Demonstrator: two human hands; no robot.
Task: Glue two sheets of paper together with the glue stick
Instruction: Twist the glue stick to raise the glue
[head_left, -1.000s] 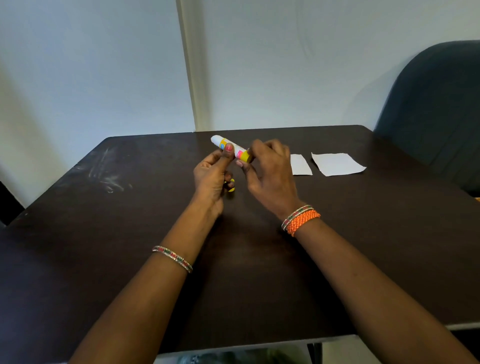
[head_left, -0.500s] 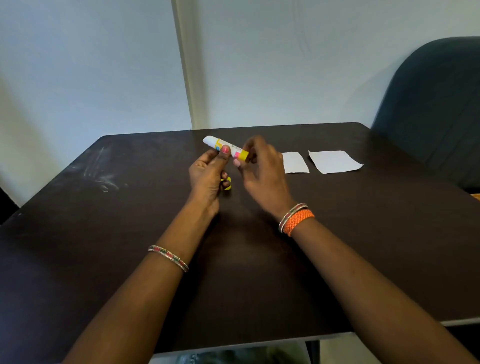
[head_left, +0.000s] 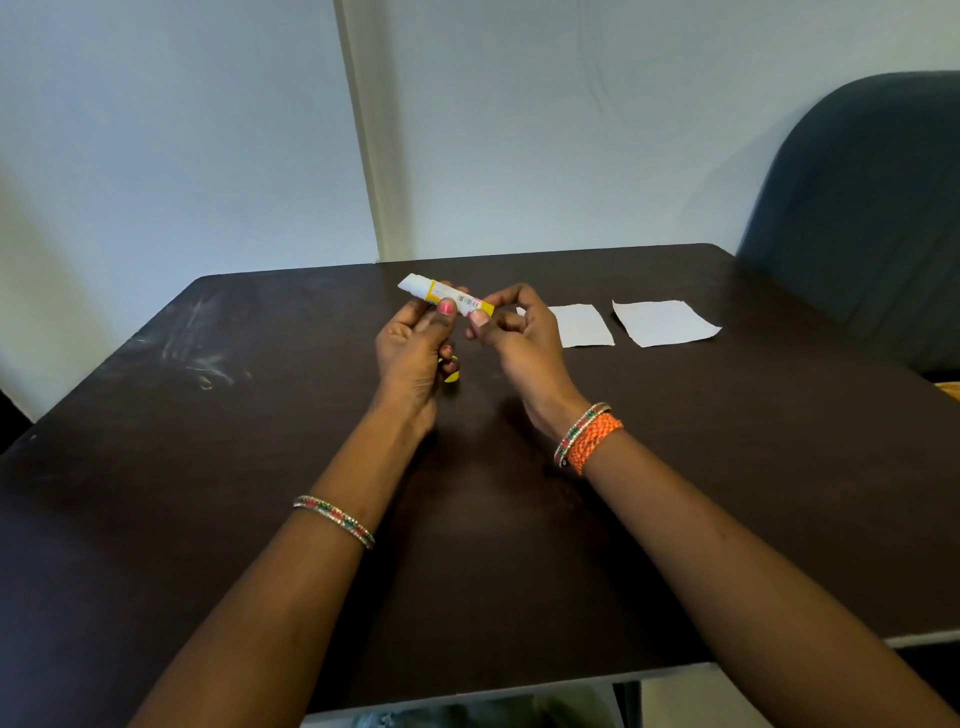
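Note:
A glue stick (head_left: 445, 295) with a yellow label and its white glue end pointing up-left is held above the dark table (head_left: 208, 467). My left hand (head_left: 413, 351) pinches its barrel between thumb and fingers and also holds a yellow cap (head_left: 451, 370) under its lower fingers. My right hand (head_left: 511, 335) pinches the stick's yellow base end with thumb and forefinger. Two white paper sheets lie flat to the right: a smaller one (head_left: 582, 326), partly hidden behind my right hand, and a larger one (head_left: 662, 322).
A dark blue chair back (head_left: 862, 208) stands at the table's far right. Pale scuff marks (head_left: 197, 353) streak the table's left side. A light wall rises just behind the table's far edge. The near table edge runs below my forearms.
The glue stick has turned about its axis, so a barcode now faces up. Both hands stay at the same spot on the stick; the view shifted slightly.

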